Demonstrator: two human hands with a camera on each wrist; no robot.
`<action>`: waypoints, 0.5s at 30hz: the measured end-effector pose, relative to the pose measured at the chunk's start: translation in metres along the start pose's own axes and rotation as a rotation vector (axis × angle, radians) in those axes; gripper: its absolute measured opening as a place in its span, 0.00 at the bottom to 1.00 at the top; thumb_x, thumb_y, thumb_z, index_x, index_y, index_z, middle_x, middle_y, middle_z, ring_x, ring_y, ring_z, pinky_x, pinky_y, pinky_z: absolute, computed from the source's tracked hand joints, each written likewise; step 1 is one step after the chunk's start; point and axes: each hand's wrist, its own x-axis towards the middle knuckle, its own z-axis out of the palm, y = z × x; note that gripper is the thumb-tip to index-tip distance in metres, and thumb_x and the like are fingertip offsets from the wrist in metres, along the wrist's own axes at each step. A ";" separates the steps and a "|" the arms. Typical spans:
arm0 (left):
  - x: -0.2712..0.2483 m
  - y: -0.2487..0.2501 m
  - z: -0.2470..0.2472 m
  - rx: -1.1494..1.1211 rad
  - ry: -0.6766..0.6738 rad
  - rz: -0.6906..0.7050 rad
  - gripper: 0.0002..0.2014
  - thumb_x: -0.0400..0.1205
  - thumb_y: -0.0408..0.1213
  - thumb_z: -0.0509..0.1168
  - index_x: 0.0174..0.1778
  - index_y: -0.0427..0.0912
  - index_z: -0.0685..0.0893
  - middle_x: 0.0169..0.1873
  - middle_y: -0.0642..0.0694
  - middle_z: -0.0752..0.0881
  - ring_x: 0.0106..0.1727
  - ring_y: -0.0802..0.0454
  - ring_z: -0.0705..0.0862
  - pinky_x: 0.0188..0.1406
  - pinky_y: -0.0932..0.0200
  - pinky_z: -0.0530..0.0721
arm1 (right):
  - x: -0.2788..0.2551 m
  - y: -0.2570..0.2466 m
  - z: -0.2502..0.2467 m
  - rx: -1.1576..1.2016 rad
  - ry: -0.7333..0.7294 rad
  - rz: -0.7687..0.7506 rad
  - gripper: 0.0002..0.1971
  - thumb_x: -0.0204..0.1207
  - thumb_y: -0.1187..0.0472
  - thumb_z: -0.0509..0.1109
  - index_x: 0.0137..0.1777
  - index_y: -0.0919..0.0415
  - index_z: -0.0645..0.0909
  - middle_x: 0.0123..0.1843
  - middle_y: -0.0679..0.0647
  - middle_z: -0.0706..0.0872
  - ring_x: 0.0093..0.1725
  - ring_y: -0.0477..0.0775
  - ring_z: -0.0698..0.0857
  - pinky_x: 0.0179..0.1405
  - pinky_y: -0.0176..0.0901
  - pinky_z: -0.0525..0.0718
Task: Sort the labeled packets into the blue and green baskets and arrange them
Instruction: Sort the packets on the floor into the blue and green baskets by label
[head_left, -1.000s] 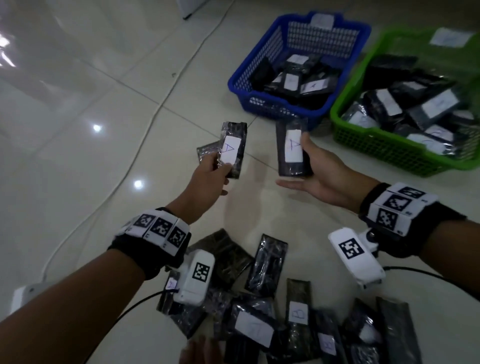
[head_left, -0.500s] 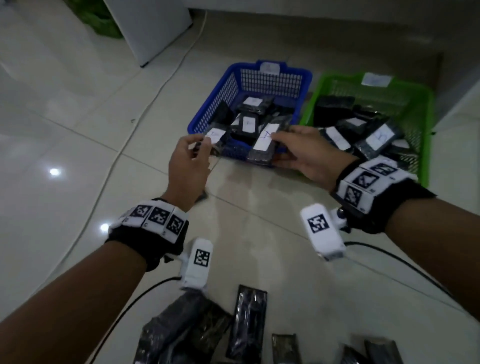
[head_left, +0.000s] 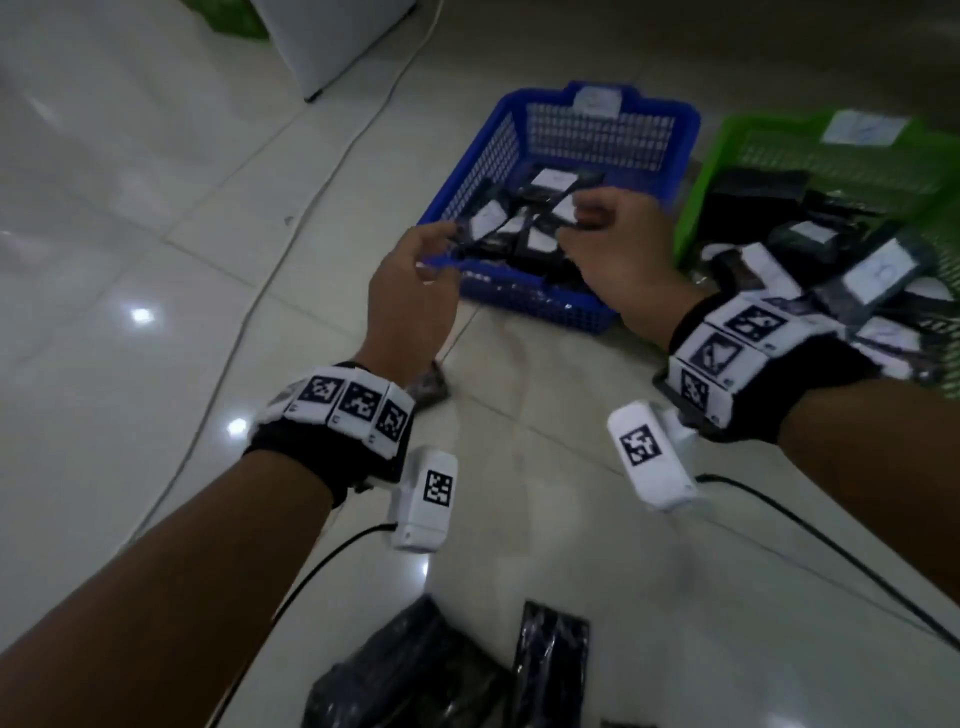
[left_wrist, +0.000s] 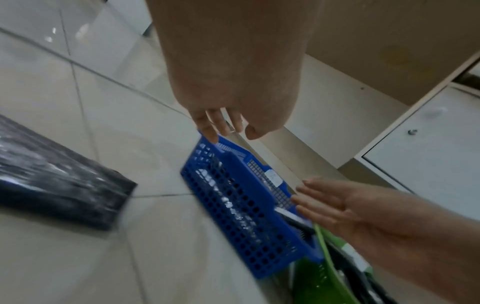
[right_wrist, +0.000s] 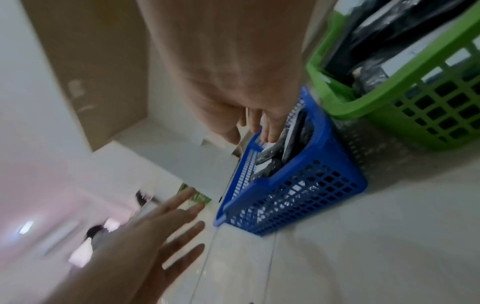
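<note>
The blue basket (head_left: 524, 299) holds several dark packets with white labels (head_left: 543, 208). To its right the green basket (head_left: 727, 150) also holds several labelled packets (head_left: 878, 270). My left hand (head_left: 436, 244) hovers over the blue basket's near left corner, fingers relaxed and empty; the left wrist view shows its fingers (left_wrist: 221, 125) spread above the blue basket's rim (left_wrist: 233, 156). My right hand (head_left: 576, 223) hangs over the packets in the blue basket, and in the right wrist view its fingers (right_wrist: 267, 131) are straight with nothing in them.
Loose dark packets (head_left: 431, 670) lie on the tiled floor near me, another (head_left: 428, 387) just beyond my left wrist. A thin cable (head_left: 291, 249) runs across the floor at left. A white cabinet (head_left: 332, 36) stands at the back left.
Both hands carried labelled packets forward to the blue basket and let them go there. The hands are now empty above it.
</note>
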 end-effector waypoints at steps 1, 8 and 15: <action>-0.013 -0.005 -0.015 0.048 -0.011 0.006 0.18 0.81 0.29 0.66 0.64 0.52 0.85 0.57 0.56 0.87 0.54 0.54 0.87 0.56 0.61 0.85 | -0.015 -0.004 0.006 -0.035 -0.047 -0.096 0.20 0.77 0.63 0.75 0.69 0.63 0.82 0.61 0.53 0.87 0.58 0.48 0.85 0.63 0.39 0.83; -0.129 -0.053 -0.134 0.453 -0.335 -0.267 0.09 0.83 0.39 0.71 0.56 0.56 0.87 0.44 0.55 0.89 0.39 0.61 0.85 0.38 0.68 0.78 | -0.142 -0.013 0.057 -0.141 -0.681 -0.466 0.13 0.70 0.58 0.81 0.54 0.56 0.89 0.53 0.47 0.88 0.52 0.49 0.85 0.53 0.43 0.85; -0.266 -0.085 -0.167 0.705 -0.896 -0.727 0.43 0.65 0.64 0.81 0.73 0.61 0.68 0.55 0.54 0.87 0.56 0.50 0.86 0.64 0.48 0.84 | -0.245 0.025 0.094 -0.504 -1.321 -0.713 0.31 0.67 0.43 0.81 0.68 0.52 0.79 0.62 0.50 0.80 0.62 0.51 0.75 0.63 0.50 0.78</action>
